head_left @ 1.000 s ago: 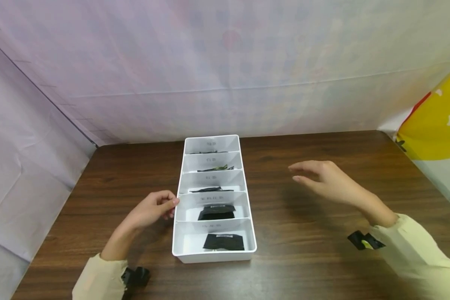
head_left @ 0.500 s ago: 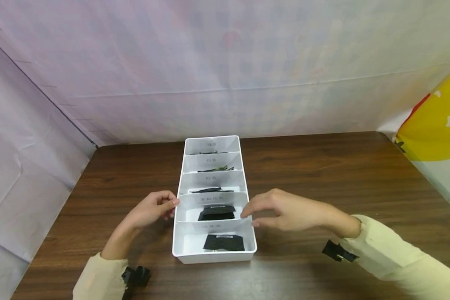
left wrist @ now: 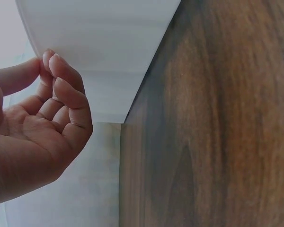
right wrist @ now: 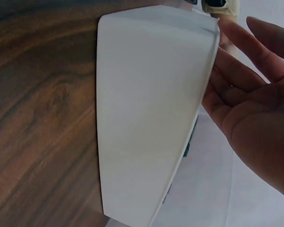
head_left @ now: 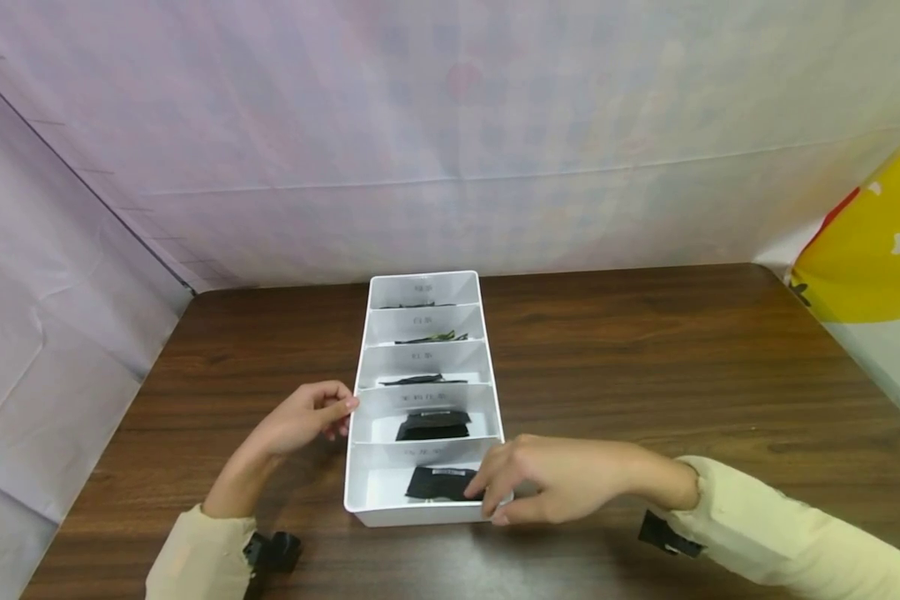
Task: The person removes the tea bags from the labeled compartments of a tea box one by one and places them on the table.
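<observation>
A long white divided box (head_left: 412, 517) stands on the table, with several compartments one behind another and dark printed labels on their walls. My left hand (head_left: 303, 421) pinches its left rim between thumb and fingers, as the left wrist view also shows at the rim of the box (left wrist: 99, 42). Over the right rim of the nearest compartment is my right hand (head_left: 551, 482), fingertips bent down beside the flat black packet (head_left: 433, 483) there; whether they touch it is hidden. In the right wrist view the fingers (right wrist: 236, 71) reach past the box's rim.
Other black packets (head_left: 432, 427) lie in the compartment behind, and thin dark ones (head_left: 423, 379) and greenish ones (head_left: 438, 337) farther back. The brown wooden table (head_left: 645, 367) meets a pale cloth backdrop (head_left: 607, 208). A yellow cloth (head_left: 877, 258) hangs at right.
My right hand has come from the right side of the table to the box, then forward toward me into the nearest compartment. The left hand and the box have stayed put.
</observation>
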Tool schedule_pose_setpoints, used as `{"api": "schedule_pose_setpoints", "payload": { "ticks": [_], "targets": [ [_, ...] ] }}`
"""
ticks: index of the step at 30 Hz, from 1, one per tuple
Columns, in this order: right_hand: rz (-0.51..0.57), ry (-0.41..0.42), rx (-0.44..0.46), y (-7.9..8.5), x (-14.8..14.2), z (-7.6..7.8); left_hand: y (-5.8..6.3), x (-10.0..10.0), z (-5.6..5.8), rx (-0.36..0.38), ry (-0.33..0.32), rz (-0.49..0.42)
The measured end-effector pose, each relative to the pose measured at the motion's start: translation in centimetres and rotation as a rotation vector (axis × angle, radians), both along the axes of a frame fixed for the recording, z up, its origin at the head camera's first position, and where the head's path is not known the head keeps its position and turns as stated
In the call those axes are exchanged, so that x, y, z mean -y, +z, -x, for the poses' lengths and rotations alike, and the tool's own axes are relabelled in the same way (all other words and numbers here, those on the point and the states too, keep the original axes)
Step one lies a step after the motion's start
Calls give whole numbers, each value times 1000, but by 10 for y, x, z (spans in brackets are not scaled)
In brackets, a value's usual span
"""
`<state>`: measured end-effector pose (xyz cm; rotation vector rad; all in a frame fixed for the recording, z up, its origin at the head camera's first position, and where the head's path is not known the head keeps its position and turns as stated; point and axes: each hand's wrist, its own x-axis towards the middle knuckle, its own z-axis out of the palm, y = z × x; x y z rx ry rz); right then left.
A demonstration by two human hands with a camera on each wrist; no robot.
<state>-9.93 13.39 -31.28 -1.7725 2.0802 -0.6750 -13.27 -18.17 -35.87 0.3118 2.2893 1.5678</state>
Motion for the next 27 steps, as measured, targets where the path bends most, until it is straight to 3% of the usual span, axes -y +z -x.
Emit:
{"api": "schedule_pose_setpoints", "payload": {
  "ticks": [9, 15, 27],
  "targets": [
    [55, -5, -27, -7, 1, -1, -2, 1, 0, 7, -2, -8],
    [139, -12, 4, -9, -1, 0, -2, 0, 0, 18, -2, -16],
    [213, -94, 39, -4, -1, 1, -1, 0, -1, 36, 6, -36]
  ]
}}
